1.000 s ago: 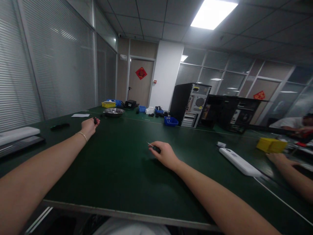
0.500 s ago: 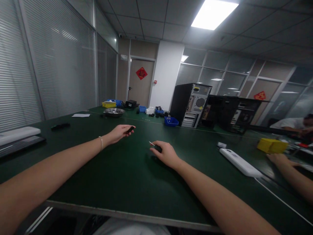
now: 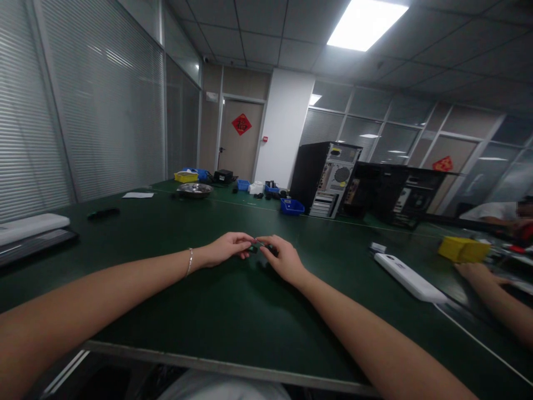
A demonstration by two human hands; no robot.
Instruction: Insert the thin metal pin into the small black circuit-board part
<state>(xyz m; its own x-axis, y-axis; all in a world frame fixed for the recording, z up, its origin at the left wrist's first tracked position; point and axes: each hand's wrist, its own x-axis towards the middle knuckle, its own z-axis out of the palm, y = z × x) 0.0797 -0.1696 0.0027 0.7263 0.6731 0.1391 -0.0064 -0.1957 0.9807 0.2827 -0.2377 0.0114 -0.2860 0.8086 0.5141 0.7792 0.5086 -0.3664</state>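
Pinching a small black part [image 3: 252, 249] between the fingertips of my left hand [image 3: 227, 248], I am bringing it against the black-handled tool [image 3: 271, 249] that my right hand [image 3: 280, 259] is gripping, fingers curled around it. Both hands are meeting just above the green table [image 3: 200, 300], fingertips touching. A co-worker's hand [image 3: 474, 272] is resting well apart, near a white power strip [image 3: 410, 276].

We had one camera up on the head. It looked forward and down over the green table [image 3: 208, 311], close to our arms.
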